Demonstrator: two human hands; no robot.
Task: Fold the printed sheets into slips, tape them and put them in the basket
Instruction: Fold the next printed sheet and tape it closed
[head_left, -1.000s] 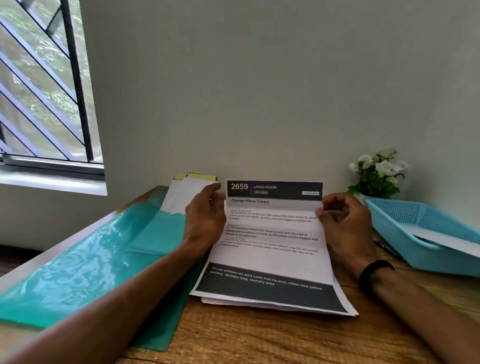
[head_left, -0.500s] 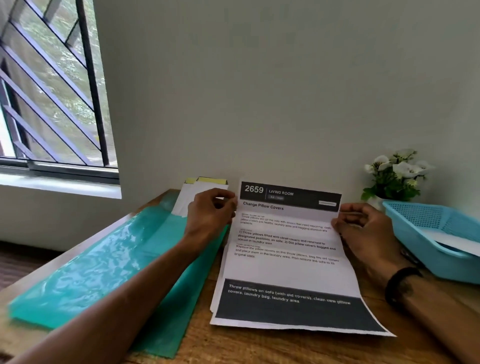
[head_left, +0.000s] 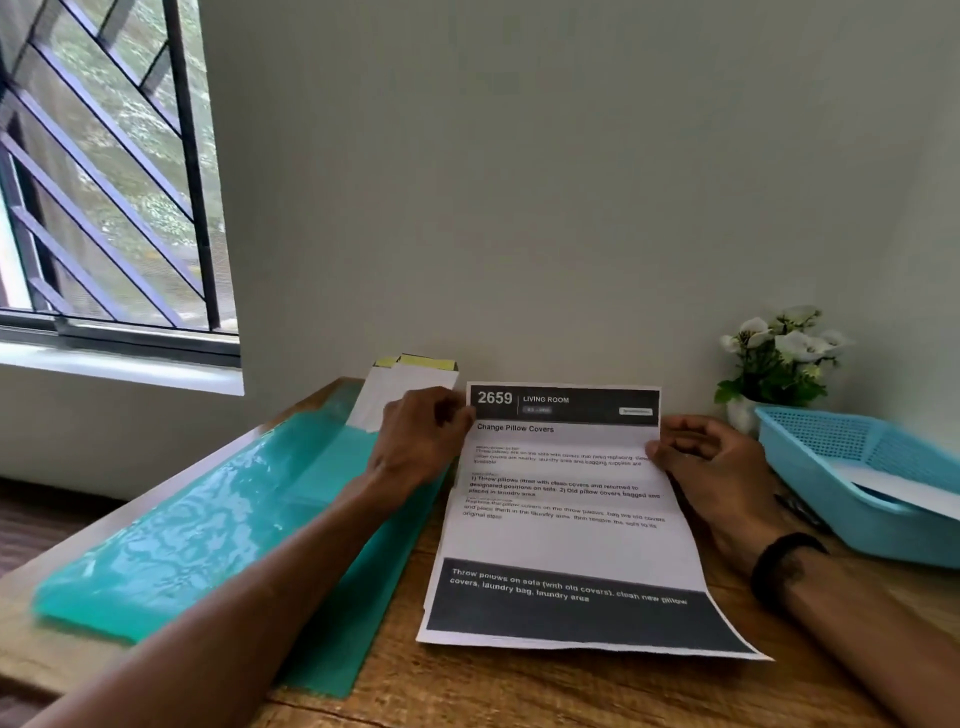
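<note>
A white printed sheet with black header and footer bands (head_left: 566, 519) lies lengthwise on the wooden tabletop (head_left: 519, 686), near the tabletop's middle. Its far part is bent up along a crease just below the header band, which reads "2659 LIVING ROOM"; the heading "Change Pillow Covers" follows. The near edge lies flat on at least one further white sheet, whose edges show at the near left corner.

The left hand (head_left: 415, 441) pinches the sheet's left edge at the header band, fingers curled round the paper. The right hand (head_left: 711, 467) grips the right edge just below the header, thumb on the printed face and fingers curled behind. A black wristband (head_left: 784, 566) sits on the right wrist.

A translucent teal plastic folder (head_left: 208, 519) lies along the left edge of the tabletop, passing under the left forearm. White paper slips with yellow tops (head_left: 410, 379) stand against the wall at the far edge, just behind the left hand. A light blue perforated plastic basket (head_left: 841, 467) sits at the right edge with a white sheet (head_left: 904, 483) inside. A white-flowered plant in a white pot (head_left: 779, 358) stands at the far right, behind the basket.
</note>
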